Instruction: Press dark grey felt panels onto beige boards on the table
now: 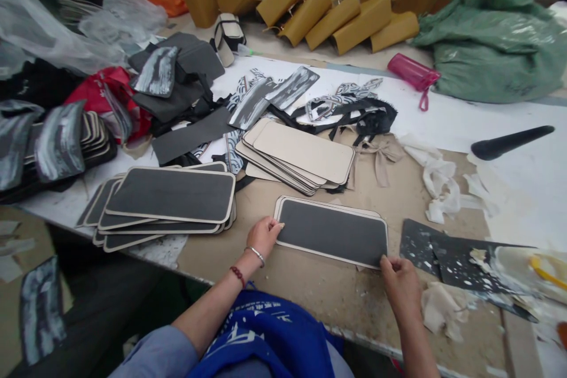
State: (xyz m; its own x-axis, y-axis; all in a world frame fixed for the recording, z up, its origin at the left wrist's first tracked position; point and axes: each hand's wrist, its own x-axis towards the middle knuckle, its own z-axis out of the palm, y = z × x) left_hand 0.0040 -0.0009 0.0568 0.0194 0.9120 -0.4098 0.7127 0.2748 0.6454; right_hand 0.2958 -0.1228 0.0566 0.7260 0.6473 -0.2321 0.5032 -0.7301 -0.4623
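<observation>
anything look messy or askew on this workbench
Yes: the stack of beige-edged dark panels at left sits unevenly, edges misaligned. At right, white flecks spatter a dark sheet, with crumpled pale scraps nearby.

Dark grey rectangular panel (332, 233), pale-rimmed, round-cornered; flat, slightly aslant, over the brown tabletop covering (305, 289)

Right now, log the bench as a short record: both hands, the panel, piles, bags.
left hand: at the panel's left end, gripping its edge
right hand: gripping its near right corner
panel: dark face up, pale border
left pile: dark panels, unevenly stacked
beige pile: beyond the held panel
green bag: far right
</observation>
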